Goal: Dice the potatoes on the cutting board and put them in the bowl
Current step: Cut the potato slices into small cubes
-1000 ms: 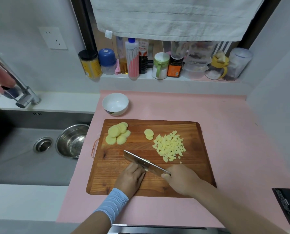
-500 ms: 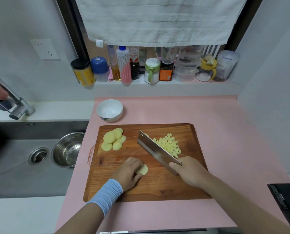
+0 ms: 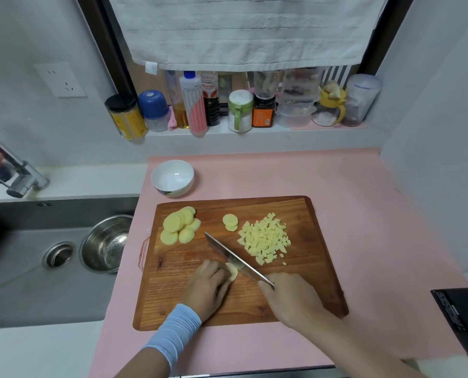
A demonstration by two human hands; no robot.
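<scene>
A wooden cutting board [image 3: 303, 290] lies on the pink mat. At its far left sits a heap of round potato slices [image 3: 180, 226]. Two more small slices [image 3: 230, 222] lie at the far middle, and a pile of diced potato [image 3: 265, 238] is at the far right. My left hand [image 3: 207, 291] presses on a few stacked slices [image 3: 232, 272] near the board's centre. My right hand [image 3: 292, 300] grips the handle of a cleaver [image 3: 231, 256], whose blade rests edge-down on those slices. An empty white bowl [image 3: 172, 177] stands beyond the board's far left corner.
A steel sink [image 3: 36, 282] on the left holds a metal bowl [image 3: 106, 244], with a tap [image 3: 14, 171] above it. Bottles and jars [image 3: 235, 109] line the back ledge under a hanging towel. A black object [image 3: 464, 323] sits at the right edge.
The cleaver, lifted and tilted half a second ago, has come down onto the slices under my left hand. The camera view shifted slightly.
</scene>
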